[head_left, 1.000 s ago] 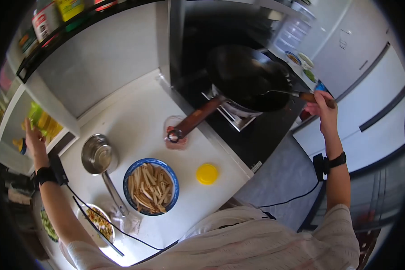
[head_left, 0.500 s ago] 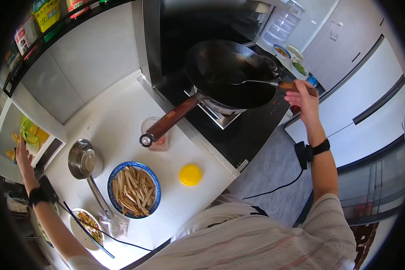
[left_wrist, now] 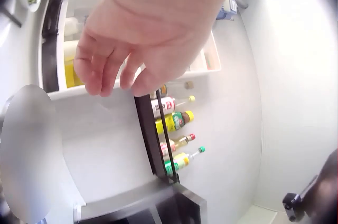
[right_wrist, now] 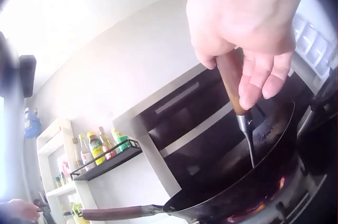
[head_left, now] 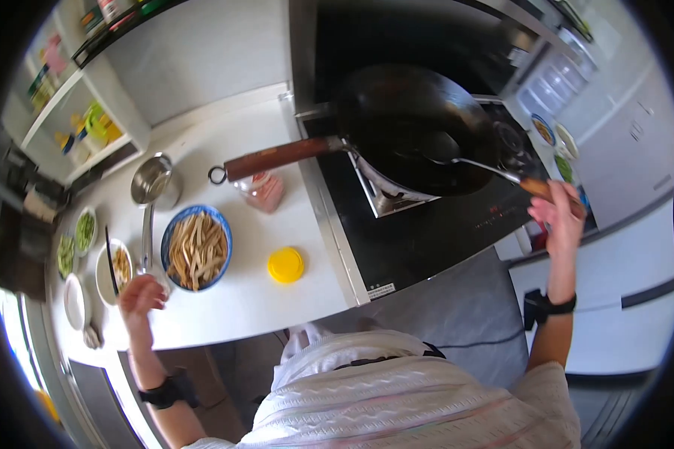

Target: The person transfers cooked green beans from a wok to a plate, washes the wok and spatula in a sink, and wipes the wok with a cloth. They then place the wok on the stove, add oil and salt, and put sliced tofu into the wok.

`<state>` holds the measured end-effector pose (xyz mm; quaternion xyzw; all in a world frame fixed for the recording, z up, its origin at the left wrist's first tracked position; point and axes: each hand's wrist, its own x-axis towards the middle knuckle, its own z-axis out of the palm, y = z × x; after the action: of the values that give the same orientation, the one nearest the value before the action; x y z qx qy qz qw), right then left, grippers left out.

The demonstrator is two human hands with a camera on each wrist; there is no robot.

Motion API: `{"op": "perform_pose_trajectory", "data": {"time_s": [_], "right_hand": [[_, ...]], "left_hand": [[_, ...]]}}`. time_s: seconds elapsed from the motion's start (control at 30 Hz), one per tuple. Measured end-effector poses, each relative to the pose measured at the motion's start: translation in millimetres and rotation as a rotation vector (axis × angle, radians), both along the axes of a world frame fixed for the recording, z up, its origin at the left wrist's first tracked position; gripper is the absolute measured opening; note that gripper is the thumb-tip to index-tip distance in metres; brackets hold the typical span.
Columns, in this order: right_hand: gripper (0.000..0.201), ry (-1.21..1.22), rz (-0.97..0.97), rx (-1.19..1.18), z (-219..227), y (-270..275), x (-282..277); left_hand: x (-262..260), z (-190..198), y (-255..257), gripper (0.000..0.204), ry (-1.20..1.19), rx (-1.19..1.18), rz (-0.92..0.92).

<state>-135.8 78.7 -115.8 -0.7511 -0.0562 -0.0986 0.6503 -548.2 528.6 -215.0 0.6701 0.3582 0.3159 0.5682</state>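
My right hand (head_left: 565, 218) grips the wooden handle of a ladle (head_left: 530, 184), whose dark bowl rests inside a black wok (head_left: 404, 112) on the stove. In the right wrist view, flames (right_wrist: 262, 206) glow beneath the wok. My left hand (head_left: 140, 301) hovers over the counter's front edge with loosely bent fingers and nothing in them. Near it stand a white bowl of chopped food (head_left: 105, 279) with a dark stick across it and a blue-rimmed bowl (head_left: 228, 251) of pale brown strips.
A steel saucepan (head_left: 151, 179) stands behind the strips. The wok's handle (head_left: 281, 157) reaches over a clear tub of pink meat (head_left: 263, 196). A yellow lid (head_left: 285, 265) lies near the front edge. Shelves with bottles (head_left: 90, 135) stand back left; small plates (head_left: 544, 129) sit beyond the stove.
My left hand has drawn back from the shelf with the bottles to the counter's front edge, empty. My right hand still holds the ladle in the wok. The head view has turned.
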Motion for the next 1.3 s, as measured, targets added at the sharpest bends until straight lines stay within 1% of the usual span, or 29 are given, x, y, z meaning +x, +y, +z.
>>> {"op": "perform_pose_trajectory", "data": {"time_s": [0.07, 0.1, 0.13, 0.17, 0.2, 0.27, 0.3, 0.33, 0.4, 0.43, 0.47, 0.53, 0.57, 0.6, 0.67, 0.7, 0.73, 0.8, 0.83, 0.87, 0.9, 0.93, 0.97, 1.0, 1.07, 1.13, 1.2, 1.23, 1.3], "right_hand": [[0.025, 0.044, 0.140, 0.003, 1, -26, 8], [0.025, 0.014, 0.146, 0.031, -6, -23, 10], [0.025, 0.020, 0.153, 0.028, -13, -14, 11], [0.025, 0.036, 0.177, 0.075, -19, -2, 14], [0.025, 0.050, 0.195, 0.124, -22, 1, 21], [0.023, 0.009, 0.250, 0.062, -26, -6, 37], [0.021, -0.029, 0.226, 0.032, -20, -12, 39], [0.022, -0.062, 0.181, 0.000, -10, -19, 37], [0.023, -0.021, 0.187, -0.072, 12, -39, 31], [0.024, 0.004, 0.222, -0.057, 18, -43, 29], [0.024, -0.008, 0.218, -0.057, 18, -39, 25], [0.025, 0.033, 0.265, 0.018, 6, -18, 18], [0.025, 0.045, 0.282, 0.059, -6, -9, 25], [0.025, 0.025, 0.273, 0.089, -14, 2, 28], [0.025, -0.045, 0.226, 0.064, -24, 9, 36], [0.025, -0.049, 0.188, 0.059, -20, 4, 36], [0.024, -0.056, 0.150, 0.050, -13, -3, 34], [0.023, -0.041, 0.109, -0.041, 10, -21, 21], [0.023, -0.034, 0.100, -0.013, 12, -21, 15], [0.023, -0.023, 0.094, 0.015, 12, -19, 8], [0.024, 0.005, 0.128, 0.024, 5, -14, 5], [0.024, 0.038, 0.177, 0.039, -5, -3, 4], [0.026, 0.044, 0.178, 0.031, -15, 10, 4], [0.026, 0.063, 0.219, 0.033, -21, 20, 6], [0.027, 0.000, 0.106, 0.050, -32, 26, 14], [0.027, -0.062, 0.046, 0.018, -25, 4, 21], [0.026, -0.039, 0.034, -0.039, -4, -16, 16], [0.026, -0.034, 0.045, -0.045, -3, -14, 12], [0.025, -0.007, 0.097, 0.016, -1, -9, 3]], "left_hand": [[5, -26, -49, 0.016, 0.037, -0.135, 0.000], [7, -41, -67, 0.016, 0.053, -0.184, 0.017], [10, -55, -84, 0.015, 0.070, -0.236, 0.025], [16, -63, -100, 0.015, 0.078, -0.259, 0.034], [23, -67, -114, 0.013, 0.087, -0.296, 0.023], [34, -74, -131, 0.011, 0.070, -0.347, -0.002], [36, -77, -134, 0.010, 0.086, -0.310, -0.017], [39, -81, -134, 0.010, 0.078, -0.309, -0.021], [41, -91, -129, 0.009, 0.123, -0.212, 0.042], [43, -99, -125, 0.009, 0.135, -0.146, 0.058], [48, -108, -120, 0.009, 0.123, -0.146, 0.054], [60, -124, -111, 0.010, 0.089, 0.069, 0.096], [66, -130, -107, 0.010, 0.163, 0.168, 0.116], [70, -134, -105, 0.010, 0.160, 0.166, 0.119], [78, -138, -104, 0.011, 0.294, 0.535, 0.138], [81, -133, -107, 0.011, 0.318, 0.582, 0.146], [81, -134, -106, 0.011, 0.314, 0.580, 0.142], [83, -140, -108, 0.009, 0.345, 0.662, 0.176], [86, -142, -108, 0.009, 0.340, 0.653, 0.175], [89, -143, -109, 0.009, 0.322, 0.645, 0.176], [89, -144, -109, 0.009, 0.311, 0.638, 0.189], [84, -143, -107, 0.010, 0.309, 0.636, 0.216], [83, -147, -105, 0.010, 0.327, 0.603, 0.212], [83, -146, -106, 0.010, 0.329, 0.646, 0.227], [83, -140, -107, 0.009, 0.328, 0.624, 0.207], [83, -139, -108, 0.008, 0.343, 0.591, 0.211], [84, -137, -108, 0.008, 0.341, 0.596, 0.228], [83, -137, -108, 0.008, 0.331, 0.611, 0.223], [82, -134, -109, 0.009, 0.337, 0.600, 0.224]]}}
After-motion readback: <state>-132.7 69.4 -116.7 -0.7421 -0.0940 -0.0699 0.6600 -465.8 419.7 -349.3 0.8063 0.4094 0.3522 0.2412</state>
